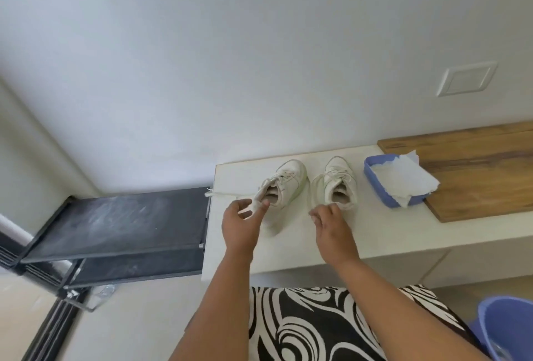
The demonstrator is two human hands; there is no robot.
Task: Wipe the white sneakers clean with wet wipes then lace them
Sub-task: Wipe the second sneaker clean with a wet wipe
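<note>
Two white sneakers stand side by side on a white counter [375,233], toes pointing to the wall. The left sneaker [284,184] has a lace trailing off to the left. The right sneaker [339,180] is loosely laced. My left hand [240,223] reaches to the left sneaker's heel, a fingertip touching its collar, fingers spread. Just short of the right sneaker's heel hovers my right hand [331,229], fingers relaxed and holding nothing. A blue tray [372,179] with white wipes [403,179] sits to the right of the sneakers.
A wooden board [484,170] lies at the counter's right end under the tray's corner. A black shoe rack [115,225] stands left of the counter. A blue bucket [504,329] is at the bottom right, a patterned black-and-white cloth [317,326] below my arms.
</note>
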